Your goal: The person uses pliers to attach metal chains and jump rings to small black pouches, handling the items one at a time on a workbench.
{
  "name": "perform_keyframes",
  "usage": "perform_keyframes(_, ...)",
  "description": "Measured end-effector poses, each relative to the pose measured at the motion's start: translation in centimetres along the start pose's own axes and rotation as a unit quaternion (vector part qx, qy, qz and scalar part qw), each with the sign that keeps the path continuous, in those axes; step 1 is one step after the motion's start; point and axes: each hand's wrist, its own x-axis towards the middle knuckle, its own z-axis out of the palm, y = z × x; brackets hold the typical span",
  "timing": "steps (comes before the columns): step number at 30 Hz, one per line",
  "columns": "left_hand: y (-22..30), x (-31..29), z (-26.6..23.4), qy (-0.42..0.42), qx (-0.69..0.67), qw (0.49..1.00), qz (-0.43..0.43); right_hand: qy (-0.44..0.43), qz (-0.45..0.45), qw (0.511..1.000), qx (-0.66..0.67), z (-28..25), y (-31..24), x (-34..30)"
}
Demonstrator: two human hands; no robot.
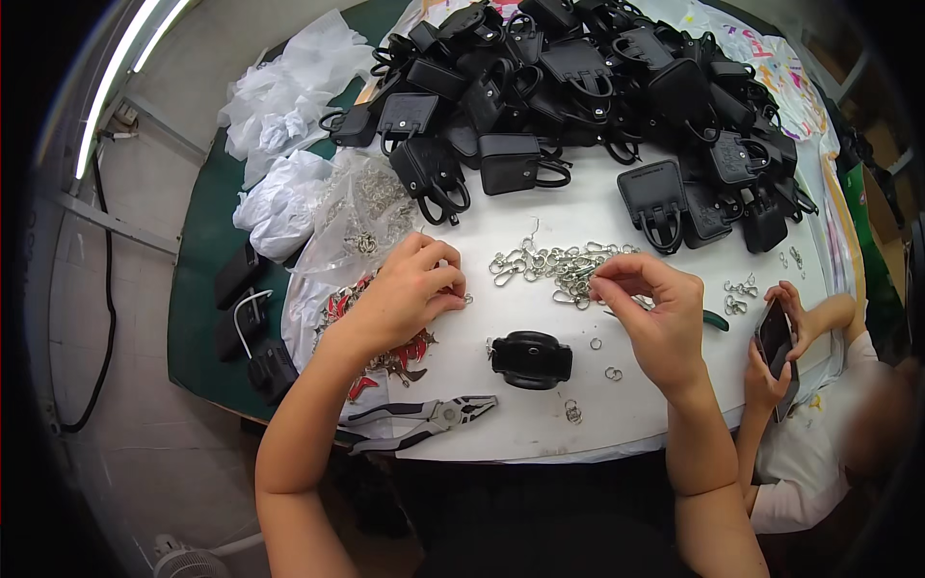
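Seen from the head camera, two bare hands work over a white table (540, 429) strewn with small metal hardware. The left hand (414, 289) is curled nearly closed, fingertips pinched together on something too small to identify, possibly a ring; what it actually grips cannot be told. The right hand (655, 308) pinches thumb and forefinger on a tiny metal piece at the edge of a pile of silver clasps (554, 265), which lies between the two hands and just beyond them; the piece itself is too small to make out.

Just below the grips, nearer the person, sits a small black pouch (531, 359), with loose split rings (607, 361) scattered to its right. Pliers (424, 419) lie below the left hand near the table edge. Red-and-silver charms (385, 356) are largely hidden under the left wrist. Beyond the hands, a heap of black miniature handbags (578, 87) runs out of the top of the frame. Clear bags of hardware (361, 217) and crumpled white plastic (279, 125) lie left of the left hand.

At right, another person's hands hold a phone (774, 337); that figure is cut off by the rim. The white top rests on a green board (202, 279) above a pale tiled floor (125, 318); a light strip (116, 67) bends along the upper left.
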Motion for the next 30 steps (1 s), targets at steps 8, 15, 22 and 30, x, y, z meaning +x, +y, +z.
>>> perform_keyframes(8, 0.7, -0.9, 0.5, 0.084, 0.0, 0.996, -0.015, 0.011, -0.038, 0.999, 0.003, 0.3, 0.2, 0.0)
perform_keyframes(15, 0.3, -2.3, 0.9, 0.127, 0.076, 0.989, 0.021, 0.009, -0.036, 0.999, 0.006, 0.6, 0.8, 0.1)
perform_keyframes(22, 0.9, -2.4, 0.9, 0.104, 0.084, 0.991, -0.022, 0.005, -0.043, 0.999, -0.004, 0.6, 0.7, 0.0)
perform_keyframes(30, 1.5, -3.3, -1.2, 0.059, 0.016, 0.997, -0.049, -0.001, -0.052, 0.999, -0.007, 0.8, 0.7, -0.1)
